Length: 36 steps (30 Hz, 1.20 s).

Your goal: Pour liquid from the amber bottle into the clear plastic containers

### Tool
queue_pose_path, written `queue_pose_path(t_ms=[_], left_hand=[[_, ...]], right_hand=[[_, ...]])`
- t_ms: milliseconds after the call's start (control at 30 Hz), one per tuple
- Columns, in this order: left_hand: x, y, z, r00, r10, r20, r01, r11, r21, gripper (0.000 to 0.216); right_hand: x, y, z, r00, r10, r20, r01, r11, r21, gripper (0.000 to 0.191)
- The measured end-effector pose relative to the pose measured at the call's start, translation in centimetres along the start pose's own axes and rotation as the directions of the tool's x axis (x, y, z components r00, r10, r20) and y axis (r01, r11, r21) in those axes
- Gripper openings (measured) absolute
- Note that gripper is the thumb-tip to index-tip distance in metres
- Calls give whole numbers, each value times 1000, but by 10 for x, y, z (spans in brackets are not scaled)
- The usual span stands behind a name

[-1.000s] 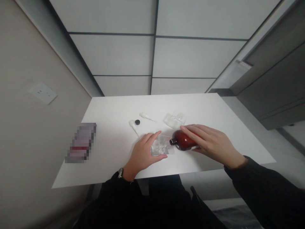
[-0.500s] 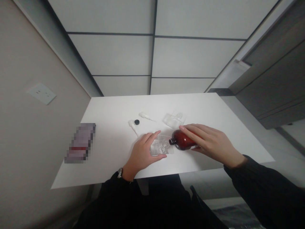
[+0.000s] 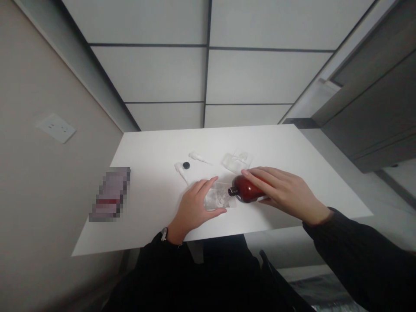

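Fingers of the left hand (image 3: 194, 207) spread wide around a clear pouch (image 3: 212, 199), grip unclear, lower centre on the white bench (image 3: 149, 203); those of the right hand (image 3: 286, 189) clasp a tipped red bottle (image 3: 249, 190). White panels (image 3: 162, 73) fill the upper frame.

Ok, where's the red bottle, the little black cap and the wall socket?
Red bottle (image 3: 247, 189), head view: on its rounded body.
Black cap (image 3: 186, 165), head view: on its upper face.
Wall socket (image 3: 57, 128), head view: middle of its plate.
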<state>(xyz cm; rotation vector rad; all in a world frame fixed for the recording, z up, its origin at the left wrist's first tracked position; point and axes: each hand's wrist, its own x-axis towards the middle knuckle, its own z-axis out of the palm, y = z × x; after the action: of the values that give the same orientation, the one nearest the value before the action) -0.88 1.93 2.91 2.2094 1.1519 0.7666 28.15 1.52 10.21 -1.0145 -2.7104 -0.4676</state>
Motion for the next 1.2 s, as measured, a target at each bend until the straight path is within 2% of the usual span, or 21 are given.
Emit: queue_pose_path(t_ms=[467, 833, 1200], left_hand=[[-1, 0, -1, 1000, -7, 1, 7, 1000, -4, 83], [-1, 0, -1, 1000, 0, -1, 0, 1000, 0, 82], [0, 0, 0, 1000, 7, -10, -7, 1000, 6, 82]], right_hand=[[-1, 0, 1, 1000, 17, 6, -17, 1000, 9, 85], [-2, 0, 1, 1000, 10, 2, -10, 1000, 3, 74], [-2, 1, 1, 999, 27, 24, -28, 999, 19, 86]])
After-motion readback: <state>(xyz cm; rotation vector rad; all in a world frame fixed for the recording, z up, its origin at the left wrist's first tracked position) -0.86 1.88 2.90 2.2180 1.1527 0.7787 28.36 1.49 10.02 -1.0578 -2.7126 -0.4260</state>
